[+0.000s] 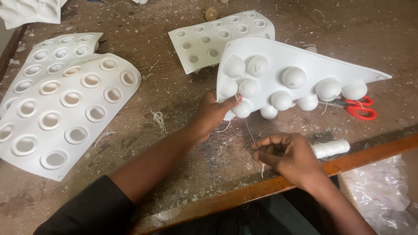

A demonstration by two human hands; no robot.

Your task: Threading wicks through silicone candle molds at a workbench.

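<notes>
Hands (215, 114) (285, 156) thread string (251, 135) through rubbery white domed mould (287, 69).

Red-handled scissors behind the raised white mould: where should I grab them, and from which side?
Probably best by the red handle loops, coming in from the right. They lie flat on the table and stick out clear, while the blades run left, hidden under the domed mould that the left hand tilts up. The right hand, pinching thread beside the spool, is nearer.
</notes>
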